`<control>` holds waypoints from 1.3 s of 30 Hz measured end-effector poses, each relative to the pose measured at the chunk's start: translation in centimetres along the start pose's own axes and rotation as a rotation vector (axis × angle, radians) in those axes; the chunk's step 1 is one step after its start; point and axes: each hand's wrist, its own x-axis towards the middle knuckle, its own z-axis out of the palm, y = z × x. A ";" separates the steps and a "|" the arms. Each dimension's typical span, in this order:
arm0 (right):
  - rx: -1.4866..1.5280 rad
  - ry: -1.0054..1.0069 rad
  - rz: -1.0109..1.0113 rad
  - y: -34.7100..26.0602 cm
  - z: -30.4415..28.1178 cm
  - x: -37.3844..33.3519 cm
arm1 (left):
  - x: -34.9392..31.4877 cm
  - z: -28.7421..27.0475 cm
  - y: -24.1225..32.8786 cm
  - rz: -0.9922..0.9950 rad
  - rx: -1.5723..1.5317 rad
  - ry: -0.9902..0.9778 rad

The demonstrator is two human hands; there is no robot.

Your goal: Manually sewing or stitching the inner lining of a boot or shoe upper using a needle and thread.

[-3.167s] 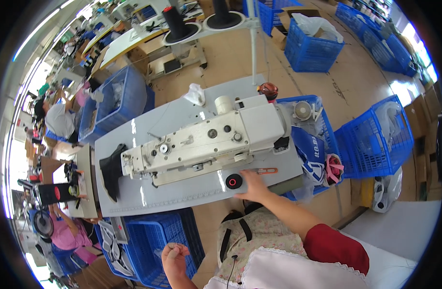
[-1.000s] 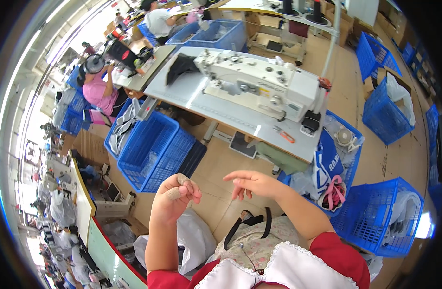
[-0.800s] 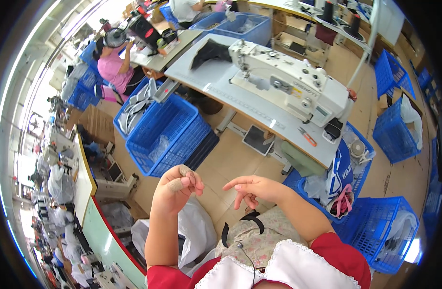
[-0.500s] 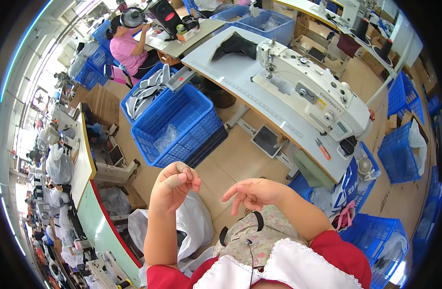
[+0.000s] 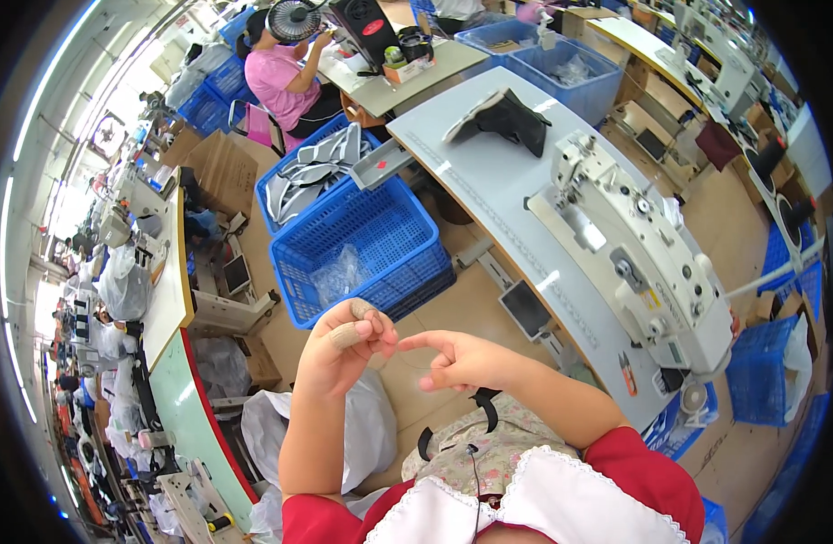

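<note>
My two hands are raised in front of my chest, above the floor. My left hand has tan bandage strips on two fingers, and its fingertips are pinched together. My right hand points its index finger and thumb at the left fingertips, almost touching them. A thin pale thread sags in a small loop between the two hands. A white sewing machine stands on a grey table to the upper right, out of reach of both hands.
A black sewn piece lies on the table's far end. A blue basket holding clear plastic stands beside the table, with another of grey pieces behind it. A white bag lies under my left arm. A person in pink works at the back.
My right hand left the table top and came up to meet the left. The hands closed the gap until the fingertips nearly touch. The view swung left, shifting the machine to the right.
</note>
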 end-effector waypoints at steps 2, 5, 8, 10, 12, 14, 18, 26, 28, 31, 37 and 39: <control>-0.083 0.028 0.011 -1.2 -1.3 1.0 | 1.8 0.5 0.3 0.011 0.002 -0.004; -0.072 0.066 -0.007 -2.5 -2.5 2.4 | 4.2 1.0 0.5 -0.008 -0.016 -0.009; 0.038 0.108 -0.023 -2.4 -4.1 3.4 | 6.3 1.0 0.7 0.004 -0.014 0.007; 0.056 0.131 -0.040 -2.0 -5.3 3.6 | 7.5 0.8 0.9 0.018 -0.029 0.029; 0.074 0.158 -0.056 -2.3 -6.5 3.5 | 8.7 0.6 1.0 0.026 -0.040 0.027; 0.164 0.072 -0.063 -2.7 -7.7 3.3 | 10.0 0.3 1.3 0.028 -0.053 0.021; 0.377 0.043 -0.047 -3.4 -9.5 3.8 | 13.0 -0.5 1.9 0.003 -0.087 -0.010; 0.319 0.100 -0.042 -5.5 -12.7 7.8 | 20.6 -4.3 4.9 -0.058 -0.138 -0.174; 0.333 0.158 -0.061 -6.4 -13.7 9.5 | 22.9 -6.0 6.0 -0.072 -0.189 -0.205; 0.392 0.251 -0.124 -8.0 -14.5 11.3 | 25.7 -8.4 7.8 -0.098 -0.214 -0.236; 0.235 0.528 -0.205 -11.5 -15.2 14.5 | 30.6 -12.6 11.1 -0.205 -0.260 -0.375; -0.031 0.743 -0.363 -12.3 -15.1 14.8 | 31.5 -13.3 11.7 -0.192 -0.175 -0.455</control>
